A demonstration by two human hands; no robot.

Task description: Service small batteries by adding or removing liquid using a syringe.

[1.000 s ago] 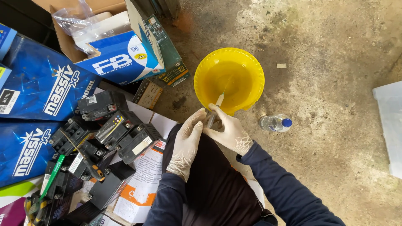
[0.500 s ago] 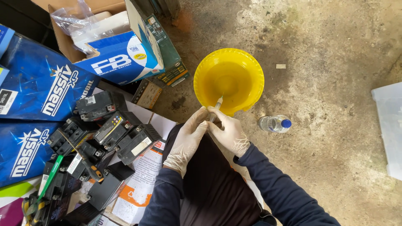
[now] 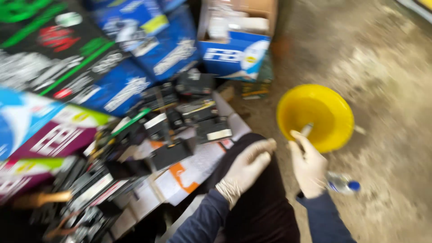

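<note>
Clutter on a concrete floor (image 3: 387,90)
Blue cardboard boxes (image 3: 148,49) fill the upper left; black plastic parts (image 3: 189,117) lie heaped at centre-left.

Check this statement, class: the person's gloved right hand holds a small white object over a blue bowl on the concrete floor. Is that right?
Not quite. The head view shows the right hand holding the small white object over a yellow bowl, not a blue one. The rest holds.
</note>
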